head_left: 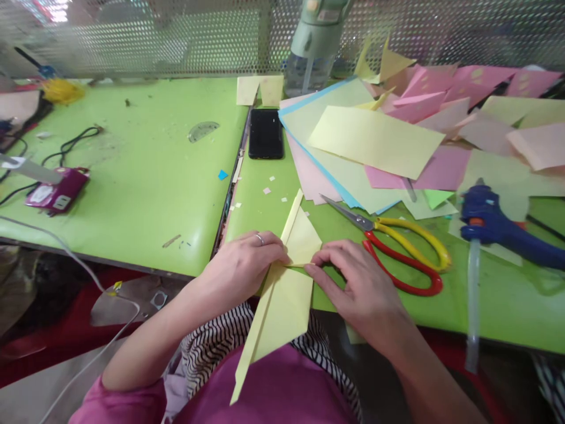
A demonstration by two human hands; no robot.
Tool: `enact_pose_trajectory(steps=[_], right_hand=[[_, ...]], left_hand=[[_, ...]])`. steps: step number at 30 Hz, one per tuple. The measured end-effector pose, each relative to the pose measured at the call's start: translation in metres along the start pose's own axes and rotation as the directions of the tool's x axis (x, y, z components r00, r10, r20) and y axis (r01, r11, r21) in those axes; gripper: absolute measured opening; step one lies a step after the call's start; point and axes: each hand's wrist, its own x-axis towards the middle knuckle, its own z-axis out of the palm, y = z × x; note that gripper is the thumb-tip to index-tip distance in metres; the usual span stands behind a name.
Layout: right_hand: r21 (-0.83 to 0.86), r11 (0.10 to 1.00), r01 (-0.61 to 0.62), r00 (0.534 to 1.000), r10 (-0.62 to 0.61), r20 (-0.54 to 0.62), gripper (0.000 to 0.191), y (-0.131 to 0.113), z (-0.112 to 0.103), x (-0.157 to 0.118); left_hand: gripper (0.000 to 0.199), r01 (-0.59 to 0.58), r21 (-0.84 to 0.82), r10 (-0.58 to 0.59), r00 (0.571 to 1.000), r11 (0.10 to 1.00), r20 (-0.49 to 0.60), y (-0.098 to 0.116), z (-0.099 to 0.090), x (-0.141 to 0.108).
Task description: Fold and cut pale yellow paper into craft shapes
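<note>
A pale yellow paper piece point(282, 309), cut to an angular shape with a folded strip along its left side, reaches from the table's front edge over my lap. My left hand point(247, 262), a ring on one finger, has its fingers closed on the strip near the middle. With thumb and fingertips my right hand point(353, 282) pinches the paper's right edge, where a crease crosses it. Right of my right hand lie scissors point(397, 247) with one yellow and one red handle, blades pointing up and left.
A blue glue gun point(494, 224) with a clear glue stick lies at the right. Behind are a phone point(265, 134), a water bottle point(313, 53) and piled coloured paper point(375, 138). A purple power socket point(57, 191) with cables sits left. A gap point(227, 206) divides the green tables.
</note>
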Motion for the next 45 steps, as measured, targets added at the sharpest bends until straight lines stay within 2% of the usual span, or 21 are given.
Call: enact_pose_trajectory(steps=[3, 11, 15, 18, 27, 32, 38, 42, 45], right_hand=[[-0.008, 1.0, 0.0, 1.0, 0.0, -0.019, 0.019, -0.003, 0.001, 0.002], [-0.025, 0.997, -0.068, 0.996, 0.069, 0.055, 0.018, -0.003, -0.001, 0.008], [-0.029, 0.997, -0.068, 0.996, 0.069, 0.062, 0.017, -0.002, -0.001, 0.01], [-0.044, 0.997, -0.066, 0.996, 0.068, 0.061, 0.018, -0.002, -0.001, 0.011], [-0.056, 0.996, -0.065, 0.995, 0.069, 0.074, 0.019, -0.001, -0.002, 0.011], [-0.054, 0.994, -0.099, 0.991, 0.103, 0.087, 0.022, 0.0, -0.005, 0.012], [-0.076, 0.991, -0.111, 0.991, 0.116, 0.066, 0.016, 0.002, -0.004, 0.011], [-0.026, 0.998, -0.054, 0.999, 0.054, 0.001, 0.008, 0.006, -0.005, 0.007], [0.015, 0.998, 0.06, 0.994, -0.059, -0.09, 0.019, 0.005, -0.007, -0.001]], left_hand=[[0.027, -0.016, 0.012, 0.016, 1.0, 1.0, -0.006, 0.0, -0.001, 0.0], [0.026, -0.062, 0.088, 0.063, 0.998, 0.994, -0.009, -0.002, 0.001, -0.007], [0.037, -0.182, 0.192, 0.17, 0.982, 0.964, 0.077, -0.005, 0.0, -0.015], [0.036, -0.241, 0.238, 0.217, 0.969, 0.941, 0.12, -0.005, -0.002, -0.017], [0.028, -0.288, 0.337, 0.292, 0.956, 0.896, 0.04, -0.002, 0.005, -0.016], [0.029, -0.284, 0.372, 0.297, 0.955, 0.883, 0.024, -0.001, 0.008, -0.02], [0.029, -0.295, 0.388, 0.31, 0.95, 0.873, 0.025, 0.0, 0.008, -0.02], [0.028, -0.291, 0.414, 0.313, 0.95, 0.862, 0.016, 0.002, 0.009, -0.018], [0.028, -0.293, 0.437, 0.318, 0.948, 0.85, 0.015, 0.003, 0.01, -0.019]])
